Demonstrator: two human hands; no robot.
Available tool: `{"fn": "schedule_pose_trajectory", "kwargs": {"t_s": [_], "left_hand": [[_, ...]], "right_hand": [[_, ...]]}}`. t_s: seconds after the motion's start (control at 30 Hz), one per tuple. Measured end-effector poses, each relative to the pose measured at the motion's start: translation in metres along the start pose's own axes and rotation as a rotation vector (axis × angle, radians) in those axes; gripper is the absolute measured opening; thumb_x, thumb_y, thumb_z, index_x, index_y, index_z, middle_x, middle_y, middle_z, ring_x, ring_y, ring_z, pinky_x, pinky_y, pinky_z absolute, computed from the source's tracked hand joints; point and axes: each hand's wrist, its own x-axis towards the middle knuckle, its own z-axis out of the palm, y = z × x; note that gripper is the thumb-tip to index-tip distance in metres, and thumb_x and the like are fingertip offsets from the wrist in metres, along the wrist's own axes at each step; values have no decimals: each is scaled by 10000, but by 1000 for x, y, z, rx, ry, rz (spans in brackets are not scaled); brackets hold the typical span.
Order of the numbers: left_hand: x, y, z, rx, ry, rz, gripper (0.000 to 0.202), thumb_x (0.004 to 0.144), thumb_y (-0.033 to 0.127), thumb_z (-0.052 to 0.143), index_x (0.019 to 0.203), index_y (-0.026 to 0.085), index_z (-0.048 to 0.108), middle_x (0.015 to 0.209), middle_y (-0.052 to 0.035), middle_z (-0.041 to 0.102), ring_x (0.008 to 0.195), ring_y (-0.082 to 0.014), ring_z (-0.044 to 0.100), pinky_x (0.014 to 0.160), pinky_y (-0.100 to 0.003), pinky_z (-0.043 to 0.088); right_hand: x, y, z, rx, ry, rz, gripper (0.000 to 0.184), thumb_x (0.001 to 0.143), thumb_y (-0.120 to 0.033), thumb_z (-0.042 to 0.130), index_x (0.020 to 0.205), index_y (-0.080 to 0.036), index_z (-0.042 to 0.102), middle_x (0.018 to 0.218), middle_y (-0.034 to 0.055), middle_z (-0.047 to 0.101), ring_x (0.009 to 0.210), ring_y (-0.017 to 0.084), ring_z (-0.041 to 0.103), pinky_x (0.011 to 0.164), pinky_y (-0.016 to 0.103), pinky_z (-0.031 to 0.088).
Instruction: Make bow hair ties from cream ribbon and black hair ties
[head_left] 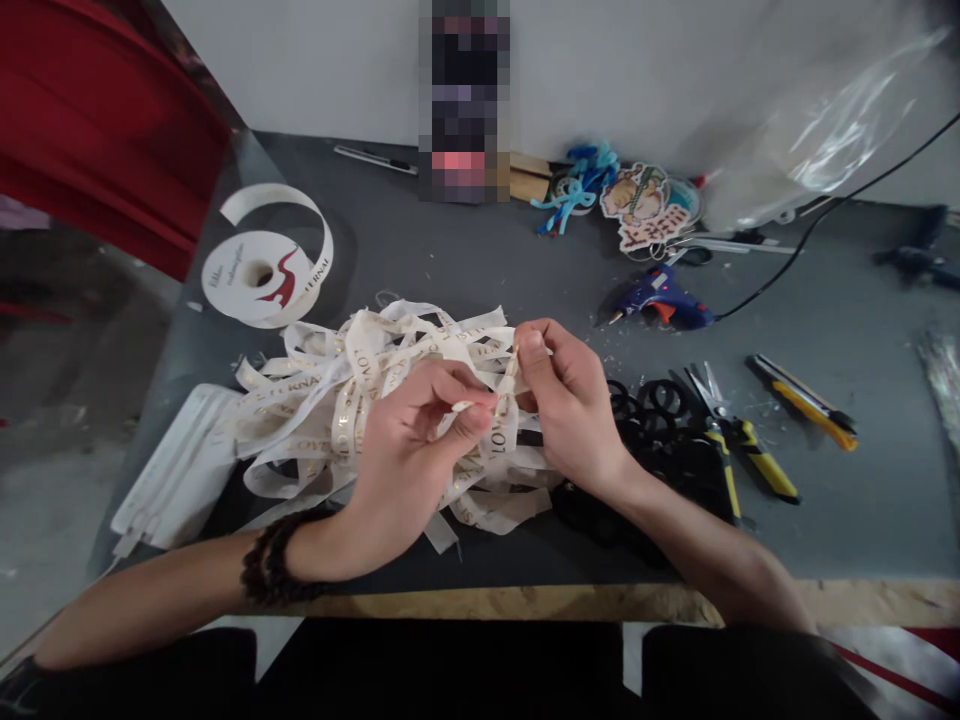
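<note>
Over the right edge of the ribbon pile [366, 345], the left hand [412, 455] and right hand [577, 400] work on one printed ribbon [501, 432], each grip pinching it between thumb and finger. Right of the pile, black bands [679, 455] crowd close by the right wrist, then yellow-handled snips [721, 412] and a knife [814, 405]. Behind the pile on the worktop [465, 255] lie a ribbon spool [231, 288], leftward, and a glue gun [660, 298], rightward; a white box [176, 465] is at its left.

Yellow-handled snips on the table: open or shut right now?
Open: the yellow-handled snips lie with their blades parted and their handles spread.
</note>
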Motion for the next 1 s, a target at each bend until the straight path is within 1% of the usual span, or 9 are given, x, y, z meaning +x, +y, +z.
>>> {"fn": "schedule_pose_trajectory", "kwargs": {"t_s": [0.1, 0.2, 0.27, 0.33, 0.43, 0.6, 0.77, 0.9, 1.0], "left_hand": [[9, 2, -3, -98, 0, -139, 105, 978, 348, 745, 924, 263, 716, 939, -28, 675, 842, -163, 618, 746, -304, 547], [18, 2, -8, -206, 14, -235, 209, 1006, 467, 691, 1064, 267, 675, 976, -30, 717, 783, -154, 654, 710, -301, 578], [21, 2, -10, -228, 4, -223, 319, 990, 530, 697, 1162, 265, 650, 1056, -53, 746, 849, -179, 707, 739, -320, 612], [22, 3, -11, -145, -19, -168, 399, 904, 489, 820, 1184, 248, 668, 1079, -63, 754, 888, -190, 724, 759, -316, 629], [22, 2, -11, 3, -33, -105, 389, 792, 343, 937, 1108, 222, 745, 993, -42, 765, 836, -164, 717, 723, -272, 622], [23, 2, -11, 59, -20, -125, 219, 802, 336, 924, 960, 229, 816, 885, -28, 794, 693, -140, 684, 590, -253, 554], [22, 8, -10, 201, 11, -115, 152, 788, 324, 926, 879, 243, 835, 803, -8, 799, 503, -91, 552, 429, -239, 396], [18, 12, -7, 289, 14, -45, 89, 804, 274, 900, 856, 235, 839, 845, -19, 825, 675, -159, 716, 553, -264, 546], [15, 13, -6, 352, 20, -2, 55, 815, 232, 878, 853, 232, 839, 833, -11, 826, 741, -171, 743, 622, -270, 575]], "right_hand": [[-4, 0, 1, 18, 4, -20, 382, 1040, -637, 554, 928, -271, 539, 662, -52, 323, 531, 127, 257, 489, 321, 211], [-11, -1, 3, -57, 4, -85, 333, 1063, -598, 536, 968, -280, 524, 667, -39, 457, 540, 141, 411, 523, 328, 320], [-15, -3, 5, -110, 4, -121, 298, 1077, -566, 529, 989, -282, 519, 708, -19, 556, 593, 158, 535, 575, 341, 398], [-17, -4, 6, -151, 9, -132, 276, 1081, -547, 535, 1000, -283, 520, 733, -16, 588, 609, 159, 578, 584, 343, 409], [-16, -5, 5, -217, 13, -153, 268, 1080, -529, 549, 989, -277, 545, 774, -13, 604, 613, 148, 563, 574, 339, 385], [-11, -9, -1, -283, 13, -235, 288, 1072, -509, 575, 930, -259, 577, 824, 7, 621, 703, 162, 563, 625, 345, 399], [-4, -16, -12, -260, -70, -206, 268, 1053, -450, 630, 886, -244, 591, 800, 12, 653, 714, 172, 613, 654, 349, 445], [-1, -17, -15, -237, -80, -213, 199, 1046, -334, 623, 876, -236, 592, 785, 10, 637, 688, 164, 605, 633, 337, 452], [1, -13, -14, -210, -75, -232, 168, 1021, -272, 623, 862, -227, 592, 770, 0, 635, 671, 152, 609, 617, 317, 455]]}}
